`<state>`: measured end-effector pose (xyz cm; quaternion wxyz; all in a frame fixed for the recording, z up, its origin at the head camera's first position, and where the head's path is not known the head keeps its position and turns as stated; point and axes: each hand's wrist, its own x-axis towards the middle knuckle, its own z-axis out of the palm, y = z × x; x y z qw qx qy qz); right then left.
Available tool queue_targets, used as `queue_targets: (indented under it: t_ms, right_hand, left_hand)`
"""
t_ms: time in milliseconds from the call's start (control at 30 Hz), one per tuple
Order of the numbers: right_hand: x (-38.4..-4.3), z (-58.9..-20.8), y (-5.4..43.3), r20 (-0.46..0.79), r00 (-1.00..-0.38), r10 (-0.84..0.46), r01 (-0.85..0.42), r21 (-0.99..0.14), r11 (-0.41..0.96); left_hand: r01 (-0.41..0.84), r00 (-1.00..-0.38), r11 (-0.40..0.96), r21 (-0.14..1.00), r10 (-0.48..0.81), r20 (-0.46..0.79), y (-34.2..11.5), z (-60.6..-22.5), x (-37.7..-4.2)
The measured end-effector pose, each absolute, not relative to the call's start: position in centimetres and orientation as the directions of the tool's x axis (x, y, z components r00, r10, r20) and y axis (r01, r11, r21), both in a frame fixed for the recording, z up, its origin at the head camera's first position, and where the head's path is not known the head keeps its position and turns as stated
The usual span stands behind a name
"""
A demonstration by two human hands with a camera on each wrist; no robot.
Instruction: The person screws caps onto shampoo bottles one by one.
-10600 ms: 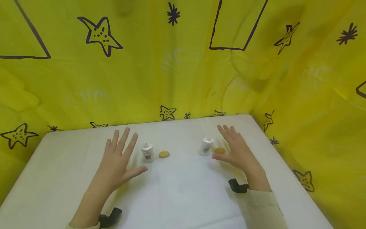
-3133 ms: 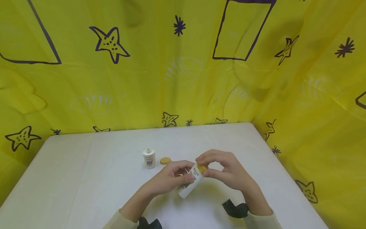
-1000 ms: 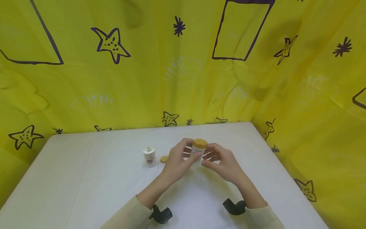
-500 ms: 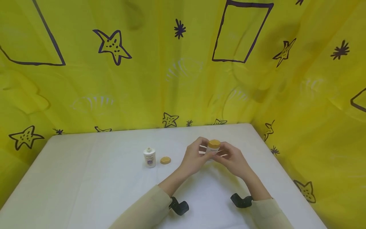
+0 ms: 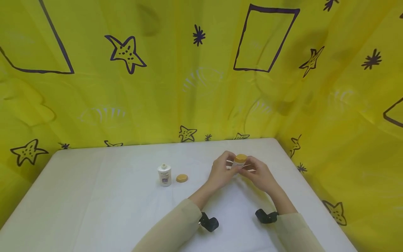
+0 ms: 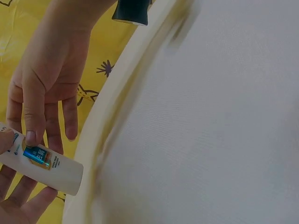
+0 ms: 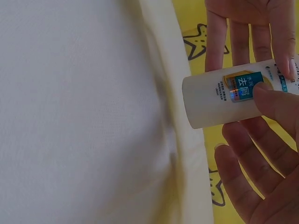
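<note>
Both hands hold a small white shampoo bottle point(image 5: 238, 164) with a yellow cap point(image 5: 240, 158) on top, almost upright at the table's right back. My left hand point(image 5: 221, 172) grips it from the left, thumb across the front and fingers behind. From the right, my right hand point(image 5: 260, 175) holds it between thumb and fingers. In the right wrist view the right thumb lies over the blue-green label of the bottle point(image 7: 205, 102); the left hand point(image 7: 252, 11) is above. Farther left stands a second white bottle point(image 5: 164, 176), uncapped, with a yellow cap point(image 5: 182, 178) lying beside it.
A white cloth covers the table point(image 5: 126, 203). A yellow curtain point(image 5: 163, 87) with dark starfish drawings hangs along the back and right sides. Each wrist wears a black camera mount; the left mount point(image 5: 209, 222) sits low over the cloth.
Earlier the bottle stood uncapped beside its cap; then my right hand had the cap at its top. Now it is capped, turned upright and carried right, with both hands around it.
</note>
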<state>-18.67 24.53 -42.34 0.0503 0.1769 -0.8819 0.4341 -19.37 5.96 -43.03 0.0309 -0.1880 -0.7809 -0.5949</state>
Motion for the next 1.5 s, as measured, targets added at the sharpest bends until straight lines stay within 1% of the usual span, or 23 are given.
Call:
queue_targets:
  t_ms: [333,533,667,767,867,933,1067,1133,1233,1333,1400,1433,1500]
  right_hand:
    - [-18.5,-43.0,24.7,0.177,-0.952,-0.248,-0.294,-0.755,0.587]
    - [-18.4,-43.2,24.8,0.178,-0.953,-0.245,-0.291,-0.762,0.579]
    - [-18.2,-42.9,24.7,0.171,-0.954,-0.245,-0.285,-0.764,0.578]
    - [-17.6,-42.2,24.7,0.179,-0.961,-0.211,-0.272,-0.755,0.597]
    - [-16.8,-41.0,24.8,0.234,-0.961,-0.146,-0.273,-0.736,0.619]
    - [-16.1,-40.2,24.6,0.308,-0.945,-0.105,-0.304,-0.72,0.624]
    - [-14.8,-38.1,23.2,0.472,-0.881,-0.037,-0.4,-0.701,0.59]
    - [-13.9,-36.8,21.7,0.538,-0.842,-0.036,-0.464,-0.687,0.559]
    - [-13.3,-36.2,19.9,0.607,-0.787,-0.108,-0.566,-0.642,0.518]
    - [-13.5,-37.1,18.5,0.627,-0.742,-0.236,-0.652,-0.593,0.473]
    - [-13.8,-37.8,17.4,0.59,-0.745,-0.312,-0.663,-0.601,0.447]
    - [-13.8,-38.0,16.7,0.563,-0.751,-0.346,-0.66,-0.61,0.439]
    - [-14.1,-38.4,15.3,0.492,-0.77,-0.406,-0.636,-0.644,0.425]
  left_hand:
    - [0.288,-0.94,0.225,0.931,0.254,0.23,6.2,-44.2,-19.3]
    - [0.278,-0.942,0.215,0.936,0.251,0.222,6.2,-44.5,-19.3]
    - [0.26,-0.949,0.243,0.935,0.245,0.2,5.3,-44.6,-19.0]
    - [0.256,-0.951,0.26,0.931,0.238,0.195,3.8,-43.9,-18.2]
    - [0.278,-0.946,0.27,0.922,0.241,0.215,1.9,-42.7,-17.0]
    - [0.319,-0.936,0.301,0.899,0.251,0.248,0.5,-41.7,-16.0]
    - [0.418,-0.904,0.378,0.826,0.26,0.339,-2.2,-39.7,-13.9]
    - [0.472,-0.881,0.403,0.784,0.251,0.401,-3.8,-38.9,-12.9]
    - [0.553,-0.83,0.44,0.708,0.219,0.512,-6.4,-38.0,-11.7]
    - [0.608,-0.76,0.528,0.592,0.172,0.627,-9.3,-37.6,-11.0]
    - [0.603,-0.727,0.591,0.536,0.13,0.675,-11.2,-37.7,-10.8]
    - [0.591,-0.72,0.614,0.523,0.111,0.684,-12.1,-37.8,-10.7]
    - [0.561,-0.736,0.632,0.535,0.086,0.671,-13.7,-38.3,-10.8]
